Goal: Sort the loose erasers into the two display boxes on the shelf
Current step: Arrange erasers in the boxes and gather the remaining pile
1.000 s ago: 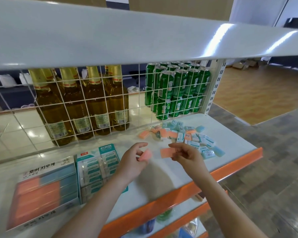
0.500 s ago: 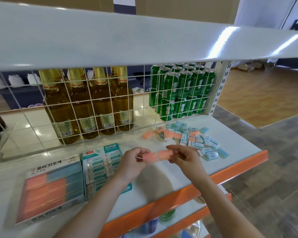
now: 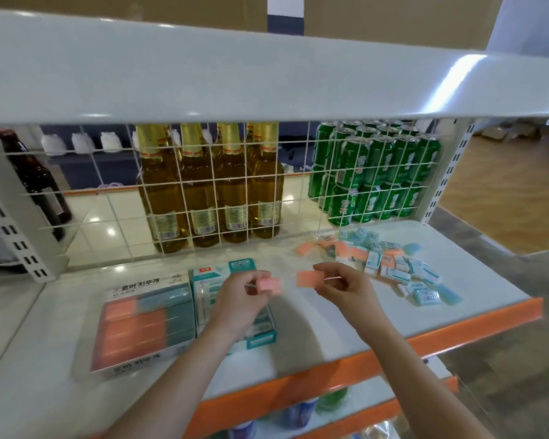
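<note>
Just left of your left hand point(image 3: 238, 304), the orange-and-teal eraser box point(image 3: 143, 324) reads "로버 지우개" on its lid flap; other labels are illegible.

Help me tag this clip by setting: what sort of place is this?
Most likely a shop, or a mock one: a retail shelf with an orange front edge, stocked with green cans and golden bottles behind a wire grid, plus boxed erasers on display.

left hand point(image 3: 240, 299) covers much of the teal display box point(image 3: 235, 299). pink eraser point(image 3: 268, 285) it pinches is motion-blurred. labels on the loose erasers point(image 3: 393, 264) too small to read. dark bottle point(image 3: 35, 182) partly behind the shelf upright. lower-shelf goods point(image 3: 298, 415) cut off by the frame edge.
</note>
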Action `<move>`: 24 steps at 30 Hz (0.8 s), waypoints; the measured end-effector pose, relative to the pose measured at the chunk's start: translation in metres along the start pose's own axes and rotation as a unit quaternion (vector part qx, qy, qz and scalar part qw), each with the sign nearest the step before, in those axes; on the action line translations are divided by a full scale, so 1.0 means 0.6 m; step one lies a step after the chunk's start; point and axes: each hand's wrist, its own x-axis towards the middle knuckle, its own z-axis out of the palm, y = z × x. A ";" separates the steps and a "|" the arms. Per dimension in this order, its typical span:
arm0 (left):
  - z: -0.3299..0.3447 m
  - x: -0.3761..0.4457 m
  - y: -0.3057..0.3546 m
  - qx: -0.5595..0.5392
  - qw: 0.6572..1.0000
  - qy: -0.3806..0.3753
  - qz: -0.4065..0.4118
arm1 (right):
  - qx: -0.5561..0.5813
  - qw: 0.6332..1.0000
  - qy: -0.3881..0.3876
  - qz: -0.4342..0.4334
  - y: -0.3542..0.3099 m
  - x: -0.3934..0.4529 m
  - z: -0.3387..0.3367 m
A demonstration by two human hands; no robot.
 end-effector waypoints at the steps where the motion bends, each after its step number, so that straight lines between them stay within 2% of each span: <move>1: -0.013 -0.004 -0.004 0.014 1.000 0.012 -0.001 | 0.000 1.000 -0.008 -0.003 -0.002 0.002 0.012; 6: -0.082 -0.025 -0.026 0.050 0.996 0.072 -0.013 | 0.001 0.999 -0.051 -0.012 -0.012 0.009 0.075; 11: -0.153 -0.048 -0.046 0.099 0.984 0.139 -0.049 | -0.059 0.993 -0.104 -0.010 -0.024 0.014 0.145; 24: -0.265 -0.079 -0.129 0.151 0.963 0.194 -0.112 | -0.210 0.961 -0.161 -0.083 -0.045 0.009 0.257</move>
